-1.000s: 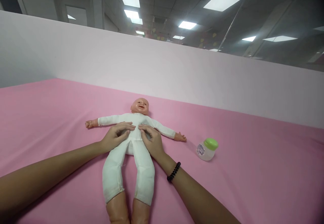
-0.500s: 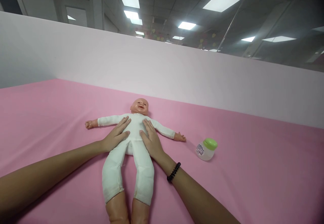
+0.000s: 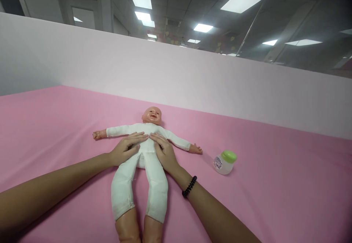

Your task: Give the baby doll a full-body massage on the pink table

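A baby doll (image 3: 147, 146) with a white cloth body lies face up on a pink sheet (image 3: 261, 195), its arms spread and its legs toward me. My left hand (image 3: 128, 148) rests flat on the left side of its torso, fingers stretched toward the middle of the chest. On the other side of the torso lies my right hand (image 3: 165, 151), also flat, its fingertips almost meeting those of my left hand. Neither hand grips anything. A black beaded bracelet (image 3: 189, 187) is on my right wrist.
A clear bottle (image 3: 223, 164) with a green cap stands right of the doll's hand. Behind the doll rises a low white wall (image 3: 176, 74), with glass above it. A door (image 3: 82, 12) shows at the upper left.
The fingers of both my hands have turned inward across the doll's chest, and the fingertips have come closer together. Doll and bottle look unmoved.
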A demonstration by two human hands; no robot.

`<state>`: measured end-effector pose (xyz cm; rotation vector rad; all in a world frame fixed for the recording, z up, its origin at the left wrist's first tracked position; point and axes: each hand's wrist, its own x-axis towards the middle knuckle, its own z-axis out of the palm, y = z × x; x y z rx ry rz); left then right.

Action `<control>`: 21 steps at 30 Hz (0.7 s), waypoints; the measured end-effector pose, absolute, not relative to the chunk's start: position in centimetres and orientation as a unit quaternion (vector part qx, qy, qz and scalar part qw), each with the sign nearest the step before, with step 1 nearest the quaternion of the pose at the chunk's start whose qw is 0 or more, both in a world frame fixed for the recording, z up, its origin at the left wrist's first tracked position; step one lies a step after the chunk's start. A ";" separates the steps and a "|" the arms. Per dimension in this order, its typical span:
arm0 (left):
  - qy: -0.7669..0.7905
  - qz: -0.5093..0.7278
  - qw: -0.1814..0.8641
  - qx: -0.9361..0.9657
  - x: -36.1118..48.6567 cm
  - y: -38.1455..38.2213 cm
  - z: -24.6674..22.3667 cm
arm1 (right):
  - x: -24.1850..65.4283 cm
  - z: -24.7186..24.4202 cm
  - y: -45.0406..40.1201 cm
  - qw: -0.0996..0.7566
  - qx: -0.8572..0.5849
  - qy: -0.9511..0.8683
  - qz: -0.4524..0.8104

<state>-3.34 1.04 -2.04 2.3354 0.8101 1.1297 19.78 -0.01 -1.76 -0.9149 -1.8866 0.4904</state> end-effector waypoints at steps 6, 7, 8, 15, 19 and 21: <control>0.347 0.332 0.218 0.850 -3.4 0.9 -1.3 | 20.0 -1.4 0.1 0.401 -0.425 -0.775 0.240; 0.364 0.326 0.220 0.844 -3.4 0.8 -1.3 | 20.0 -1.5 0.1 0.401 -0.434 -0.771 0.240; 0.380 0.325 0.222 0.837 -3.4 0.8 -1.4 | 19.9 -1.5 0.1 0.404 -0.441 -0.765 0.239; 0.441 0.355 0.205 0.798 -3.3 0.8 -1.9 | 19.5 -1.9 -0.4 0.481 -0.476 -0.714 0.181; 0.416 0.397 0.177 0.799 -3.1 0.6 -1.7 | 19.4 -1.8 -0.6 0.526 -0.440 -0.716 0.129; 0.391 0.410 0.172 0.806 -3.1 0.5 -1.7 | 19.4 -1.8 -0.6 0.532 -0.410 -0.730 0.124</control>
